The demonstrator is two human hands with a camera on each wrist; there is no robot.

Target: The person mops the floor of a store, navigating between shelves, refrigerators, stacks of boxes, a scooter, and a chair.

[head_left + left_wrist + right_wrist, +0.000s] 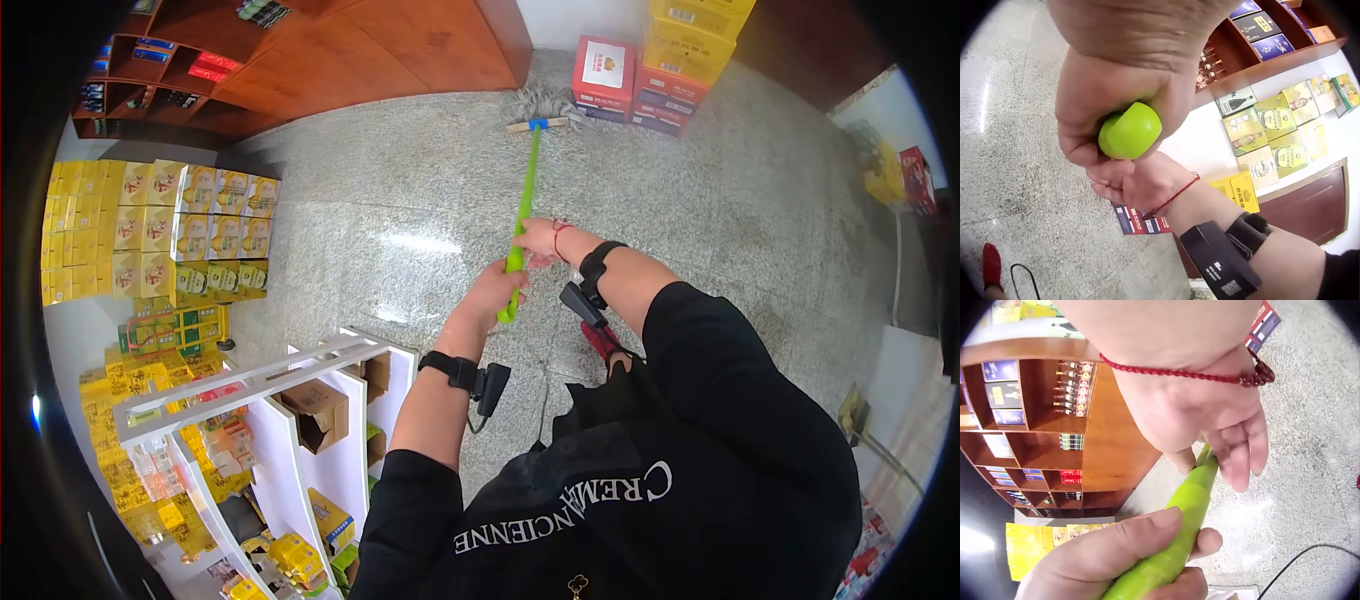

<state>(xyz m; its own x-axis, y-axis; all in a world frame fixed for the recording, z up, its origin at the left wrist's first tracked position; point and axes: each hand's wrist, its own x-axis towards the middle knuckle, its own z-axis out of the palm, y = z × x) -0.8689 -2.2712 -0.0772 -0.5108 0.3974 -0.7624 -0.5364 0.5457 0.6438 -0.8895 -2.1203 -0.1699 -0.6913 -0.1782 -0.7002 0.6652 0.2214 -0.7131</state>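
Observation:
A mop with a bright green handle (529, 185) reaches away across the floor to a blue clamp and a grey string head (548, 103), which lies beside stacked cartons. My left hand (492, 290) grips the handle close to its near end, and the rounded green end cap (1132, 131) pokes out of that fist in the left wrist view. Farther along the handle is my right hand (543, 240). Its thumb and forefinger hold the handle, while the other fingers (1239, 462) hang loosely beside it.
Red boxes (603, 72) and yellow cartons (690, 45) stand behind the mop head. A wooden cabinet (400, 50) lines the far left. Stacked gift boxes (150, 230) and a white shelf unit (285, 430) occupy the left. My red shoe (598, 340) is on the speckled floor (400, 180).

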